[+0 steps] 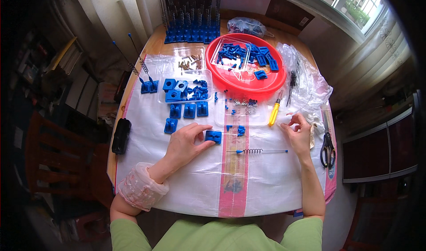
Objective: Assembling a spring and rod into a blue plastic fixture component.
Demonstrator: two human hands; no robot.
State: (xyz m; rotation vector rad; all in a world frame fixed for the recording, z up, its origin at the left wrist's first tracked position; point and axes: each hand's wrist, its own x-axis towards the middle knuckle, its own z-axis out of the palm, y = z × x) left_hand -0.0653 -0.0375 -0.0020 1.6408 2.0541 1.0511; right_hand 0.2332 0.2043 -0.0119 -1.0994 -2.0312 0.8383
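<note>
Blue square base sits near the middle of the table, and your left hand pinches it flat against the white sheet, thumb and fingers closed on its edges. Sweep left to right with me: one black block at the left table edge, two finished bases with upright sprung rods behind it, then four loose bases lying just beyond your left hand. One thin rod with a spring lies between your hands, touching neither. One yellow-handled screwdriver rests by the clear tray, under the one red bowl of blue parts. Your right hand has its fingertips pinched together on something too small to make out. One pair of scissors at the far right. Watch it: that rod looks free to roll, and a sleeve brush could send it off the near edge. Tiny blue pieces just beside the base could scatter if you slide it.
</note>
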